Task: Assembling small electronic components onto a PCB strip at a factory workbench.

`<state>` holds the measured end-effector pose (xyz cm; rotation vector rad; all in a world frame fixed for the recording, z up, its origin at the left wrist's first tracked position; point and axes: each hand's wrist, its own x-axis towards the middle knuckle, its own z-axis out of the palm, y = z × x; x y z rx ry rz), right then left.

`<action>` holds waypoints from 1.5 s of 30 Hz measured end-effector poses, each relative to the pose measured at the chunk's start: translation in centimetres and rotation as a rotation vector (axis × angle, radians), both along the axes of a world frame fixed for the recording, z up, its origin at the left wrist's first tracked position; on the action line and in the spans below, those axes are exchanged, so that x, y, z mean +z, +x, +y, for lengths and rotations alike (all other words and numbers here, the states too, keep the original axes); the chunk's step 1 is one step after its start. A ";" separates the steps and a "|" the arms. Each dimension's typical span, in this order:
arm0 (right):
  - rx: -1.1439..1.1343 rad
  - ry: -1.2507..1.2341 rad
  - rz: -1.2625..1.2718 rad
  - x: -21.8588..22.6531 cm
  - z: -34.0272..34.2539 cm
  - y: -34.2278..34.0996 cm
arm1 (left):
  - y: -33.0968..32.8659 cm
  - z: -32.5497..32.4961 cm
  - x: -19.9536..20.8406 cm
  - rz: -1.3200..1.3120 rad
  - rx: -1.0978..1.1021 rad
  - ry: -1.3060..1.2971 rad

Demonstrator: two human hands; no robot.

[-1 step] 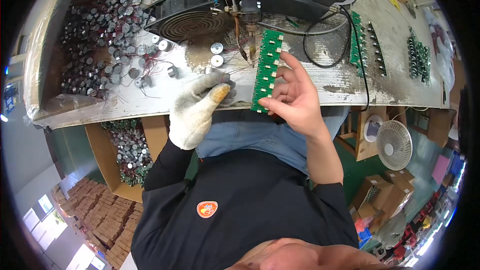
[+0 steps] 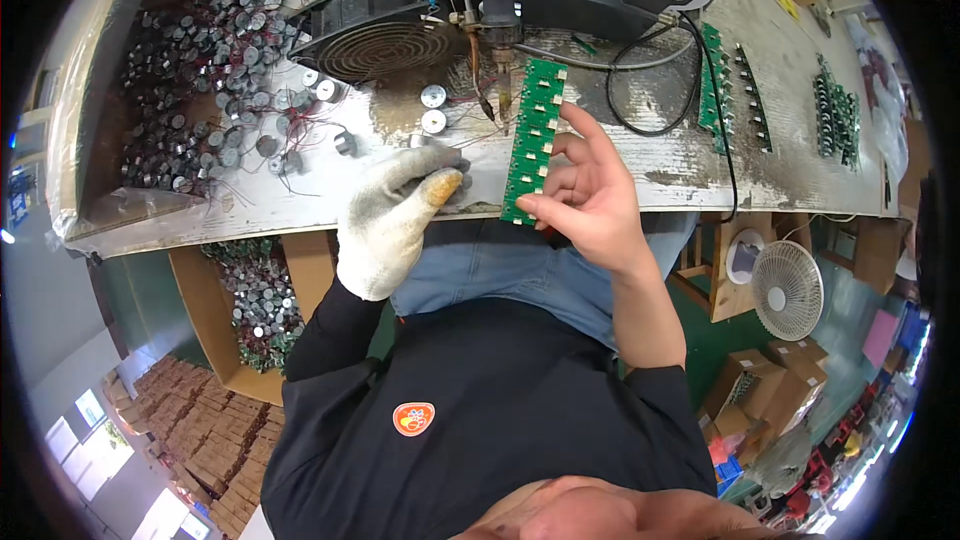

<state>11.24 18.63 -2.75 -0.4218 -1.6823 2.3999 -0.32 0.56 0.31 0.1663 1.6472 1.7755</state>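
Note:
In my right hand (image 2: 595, 200), which is bare, I grip a long green circuit board (image 2: 535, 135) by its lower part, thumb in front and fingers behind. The board stands nearly upright, tilted a little. My left hand (image 2: 390, 220) wears a whitish glove with a brown-stained thumb tip. Its thumb and fingers are pinched together on thin wires (image 2: 485, 139) that run towards the board; whatever else is inside the pinch is hidden. Close behind the board is the tip of a soldering iron (image 2: 504, 95) on a stand. Two small round metal motors (image 2: 433, 108) sit beyond the glove.
Many wired motors (image 2: 190, 90) fill an open box at the left. A black fan (image 2: 385, 50) lies behind the glove. A black cable (image 2: 650, 130) loops right of the board, beside more green boards (image 2: 714, 90). A carton (image 2: 215, 320) stands below the table's front edge.

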 end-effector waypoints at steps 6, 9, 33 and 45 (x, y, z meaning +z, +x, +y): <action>-0.015 -0.009 -0.029 0.2 0.0 -0.2 | -2.0 0.0 0.6 1.265 -0.334 -0.342; -0.016 -0.011 -0.030 0.4 0.1 -0.2 | -2.5 -0.1 1.4 1.333 -0.421 -0.418; 0.029 -0.075 -0.075 1.7 -0.4 -0.1 | -0.3 2.6 0.2 0.118 -0.236 -0.089; -0.003 -0.088 -0.029 1.2 -0.5 -0.9 | -0.9 2.9 -0.2 0.212 -0.182 -0.129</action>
